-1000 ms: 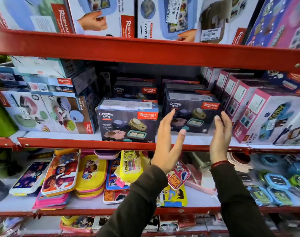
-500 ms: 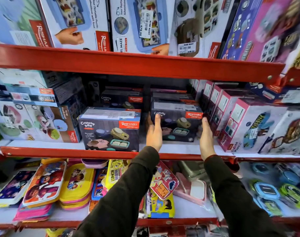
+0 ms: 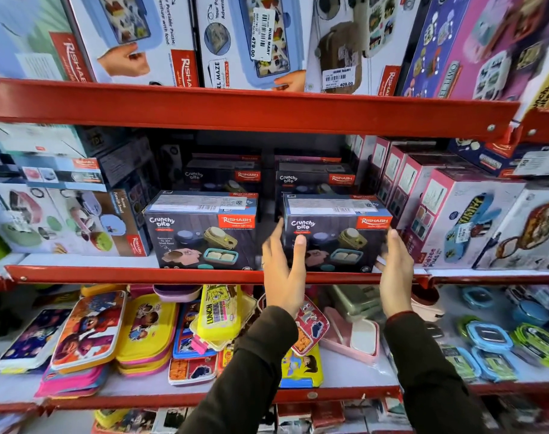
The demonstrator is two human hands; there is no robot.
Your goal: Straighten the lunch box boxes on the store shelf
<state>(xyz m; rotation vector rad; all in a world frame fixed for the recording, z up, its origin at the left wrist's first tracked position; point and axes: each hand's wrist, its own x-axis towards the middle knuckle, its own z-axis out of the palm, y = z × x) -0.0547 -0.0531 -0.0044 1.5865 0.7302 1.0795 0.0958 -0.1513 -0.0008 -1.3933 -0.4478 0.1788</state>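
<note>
Two dark "Crunchy bite" lunch box boxes stand side by side at the front of the middle red shelf [image 3: 110, 274]. The left box [image 3: 201, 233] stands free. The right box [image 3: 336, 233] sits between my hands, its front level with the left one. My left hand [image 3: 282, 270] presses its left side, thumb lying on the front face. My right hand [image 3: 395, 270] holds its lower right corner and side. More of the same boxes [image 3: 223, 177] stand behind, partly hidden.
Pink boxes [image 3: 454, 214] crowd the right of the same shelf, white and blue boxes [image 3: 63, 220] the left. Large boxes [image 3: 251, 42] fill the upper shelf. Loose colourful lunch boxes [image 3: 141, 327] lie on the lower shelf beneath my arms.
My hands closed on the sides of the right box, and it has come forward to the shelf's front edge, in line with the left box. The view has moved closer.
</note>
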